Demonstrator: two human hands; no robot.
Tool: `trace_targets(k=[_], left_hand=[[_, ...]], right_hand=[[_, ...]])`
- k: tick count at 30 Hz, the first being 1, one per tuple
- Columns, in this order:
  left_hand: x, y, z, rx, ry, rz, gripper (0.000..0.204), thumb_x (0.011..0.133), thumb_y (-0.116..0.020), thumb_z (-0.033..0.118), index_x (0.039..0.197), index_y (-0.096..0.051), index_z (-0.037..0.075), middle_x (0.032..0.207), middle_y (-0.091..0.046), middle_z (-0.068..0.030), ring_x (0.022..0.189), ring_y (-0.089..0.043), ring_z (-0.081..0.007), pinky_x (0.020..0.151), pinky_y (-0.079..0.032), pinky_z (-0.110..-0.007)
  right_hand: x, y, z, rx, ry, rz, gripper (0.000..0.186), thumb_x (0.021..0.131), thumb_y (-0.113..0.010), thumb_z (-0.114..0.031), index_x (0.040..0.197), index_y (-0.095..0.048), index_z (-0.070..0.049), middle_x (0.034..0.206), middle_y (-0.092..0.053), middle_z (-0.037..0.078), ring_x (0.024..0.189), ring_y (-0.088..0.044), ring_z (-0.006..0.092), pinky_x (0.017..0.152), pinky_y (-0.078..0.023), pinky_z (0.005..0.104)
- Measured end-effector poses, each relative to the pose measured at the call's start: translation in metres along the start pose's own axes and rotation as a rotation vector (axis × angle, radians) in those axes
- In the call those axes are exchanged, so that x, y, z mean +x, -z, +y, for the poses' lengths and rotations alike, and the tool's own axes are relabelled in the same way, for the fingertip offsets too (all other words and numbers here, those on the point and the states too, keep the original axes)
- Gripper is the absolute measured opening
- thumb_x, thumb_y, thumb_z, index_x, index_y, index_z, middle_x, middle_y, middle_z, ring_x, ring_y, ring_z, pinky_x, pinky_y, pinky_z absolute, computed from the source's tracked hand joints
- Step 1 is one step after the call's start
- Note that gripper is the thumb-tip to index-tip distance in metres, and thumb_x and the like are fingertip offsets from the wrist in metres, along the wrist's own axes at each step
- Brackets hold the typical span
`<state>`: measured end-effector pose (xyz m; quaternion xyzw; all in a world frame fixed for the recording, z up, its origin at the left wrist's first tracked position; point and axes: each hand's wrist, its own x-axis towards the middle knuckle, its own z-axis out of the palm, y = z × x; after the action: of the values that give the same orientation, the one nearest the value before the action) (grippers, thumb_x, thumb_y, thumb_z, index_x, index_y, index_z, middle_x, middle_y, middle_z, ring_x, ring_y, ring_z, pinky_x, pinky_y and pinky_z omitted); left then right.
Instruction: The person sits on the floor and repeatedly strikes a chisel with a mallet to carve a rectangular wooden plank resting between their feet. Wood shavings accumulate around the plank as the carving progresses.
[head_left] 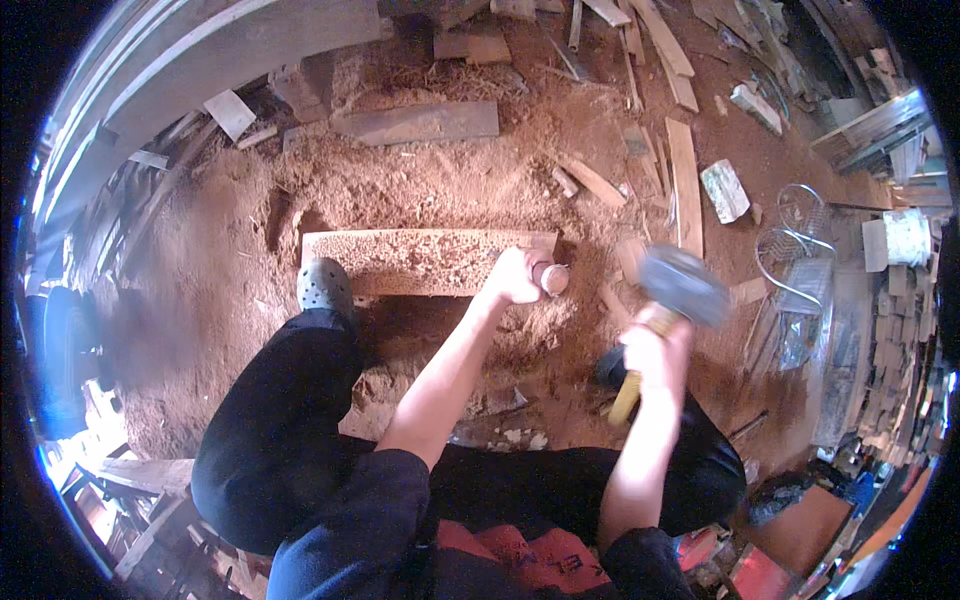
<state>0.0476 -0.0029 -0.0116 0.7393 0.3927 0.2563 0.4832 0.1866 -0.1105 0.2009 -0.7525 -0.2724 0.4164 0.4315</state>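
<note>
A long wooden board (420, 258) with a densely pitted, carved top lies across in front of me, its left end under my foot in a perforated grey clog (322, 285). My left hand (515, 275) is closed around a tool with a round wooden handle end (553, 280) at the board's right part; the tool's tip is hidden. My right hand (655, 355) grips a mallet's yellow handle (627, 400), with the motion-blurred grey head (682, 285) raised right of the board.
Sawdust-covered dirt (210, 250) surrounds the board. Loose planks (685, 180), a white block (725, 192) and bent wire items (790, 250) lie to the right. Stacked wood (880, 370) lines the right edge, with long boards (180, 70) at upper left and a white bucket (905, 240) at far right.
</note>
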Motion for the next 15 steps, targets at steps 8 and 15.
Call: trace_targets(k=[8,15], left_hand=[[0.003,-0.007,-0.011,-0.013,-0.133,0.022,0.030,0.050,-0.066,0.026,0.077,-0.064,0.012,0.079,-0.064,-0.0139,0.079,-0.062,-0.0333,0.069,-0.050,-0.039],[-0.002,-0.001,0.006,0.027,-0.085,0.011,0.033,0.050,-0.069,0.026,0.075,-0.064,0.007,0.073,-0.064,-0.0136,0.072,-0.064,-0.0305,0.064,-0.051,-0.036]], right_hand=[[0.026,-0.056,0.094,-0.387,-0.227,-0.143,0.010,0.061,-0.064,-0.007,0.061,-0.057,-0.001,0.051,-0.054,0.007,0.039,-0.050,0.0140,0.037,-0.039,0.0273],[0.019,-0.017,0.134,-0.110,-0.331,-0.075,0.008,0.063,-0.061,-0.004,0.062,-0.054,-0.002,0.046,-0.046,0.002,0.031,-0.042,0.0126,0.031,-0.032,0.0278]])
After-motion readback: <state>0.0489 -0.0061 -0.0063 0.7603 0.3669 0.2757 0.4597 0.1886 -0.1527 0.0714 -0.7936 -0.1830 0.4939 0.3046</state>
